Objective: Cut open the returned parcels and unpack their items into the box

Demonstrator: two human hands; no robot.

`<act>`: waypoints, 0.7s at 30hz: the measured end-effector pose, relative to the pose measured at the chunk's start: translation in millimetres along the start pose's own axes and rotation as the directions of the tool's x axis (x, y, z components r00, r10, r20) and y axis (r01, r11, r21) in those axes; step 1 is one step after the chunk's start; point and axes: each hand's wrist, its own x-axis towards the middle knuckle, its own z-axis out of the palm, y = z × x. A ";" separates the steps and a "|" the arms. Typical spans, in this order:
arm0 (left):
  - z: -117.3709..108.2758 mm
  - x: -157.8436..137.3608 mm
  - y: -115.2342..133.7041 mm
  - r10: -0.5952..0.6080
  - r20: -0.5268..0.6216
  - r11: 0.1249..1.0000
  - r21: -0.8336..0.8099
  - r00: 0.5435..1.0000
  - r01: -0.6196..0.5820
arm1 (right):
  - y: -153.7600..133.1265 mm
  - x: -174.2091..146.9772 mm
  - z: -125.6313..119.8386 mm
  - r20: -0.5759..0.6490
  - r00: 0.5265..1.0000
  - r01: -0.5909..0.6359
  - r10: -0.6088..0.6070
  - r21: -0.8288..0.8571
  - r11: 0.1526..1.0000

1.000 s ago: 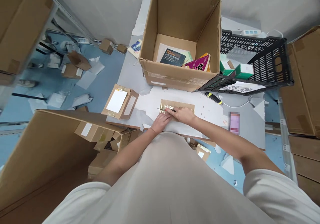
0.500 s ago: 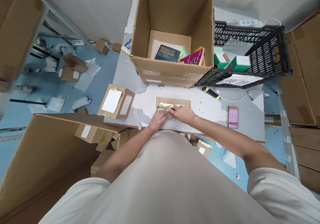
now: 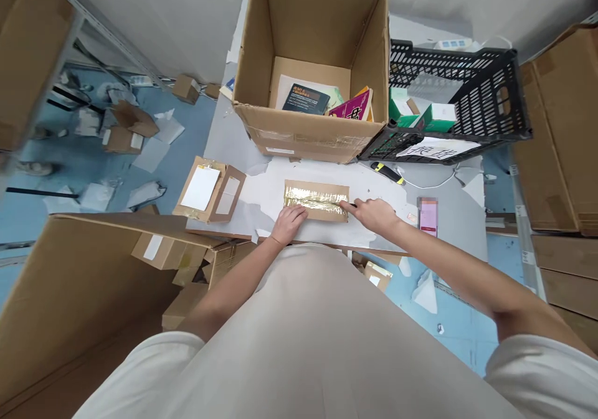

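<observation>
A small flat cardboard box (image 3: 317, 216) lies on the table in front of me, with shiny clear packing tape (image 3: 299, 193) along its top. My left hand (image 3: 288, 223) is closed over the box's near left corner, fingers together on the tape. At the box's right end, my right hand (image 3: 377, 215) is closed around a thin dark tool (image 3: 354, 205), its index finger stretched toward the tape's end. Most of this tool is hidden in the hand, so its exact kind cannot be made out. Beyond that hand lies a black and yellow utility knife (image 3: 387, 172).
A large open carton (image 3: 311, 134) with several books stands behind, beside a black plastic crate (image 3: 498, 95) of small boxes. A taped carton (image 3: 210, 188) sits left, a phone (image 3: 428, 216) right. Below left gapes a big open carton (image 3: 93, 269) with boxes.
My right hand has slid right along the tape to the box's right end, uncovering the tape's middle. My left hand stays on the left end. The whole view has shifted slightly.
</observation>
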 end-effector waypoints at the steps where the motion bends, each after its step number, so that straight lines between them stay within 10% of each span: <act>1: 0.6 0.1 0.0 -0.003 -0.005 1.000 0.006 1.000 0.003 | 7.6 -9.9 5.3 0.008 1.000 -0.022 0.022 -0.009 1.000; 11: -10.1 4.8 12.1 0.009 -0.014 0.997 0.080 1.000 -0.008 | 37.0 -61.5 66.0 -0.079 0.982 -0.138 0.169 0.304 0.943; 16: -27.6 17.8 19.8 -0.025 0.092 0.991 0.135 0.995 0.013 | 31.8 -59.5 102.7 -0.081 0.925 -0.112 0.371 0.876 0.470; 21: -42.4 39.9 11.8 -0.084 0.112 0.986 0.151 0.990 0.067 | 11.3 -35.4 115.3 0.022 0.920 -0.048 0.391 0.997 0.057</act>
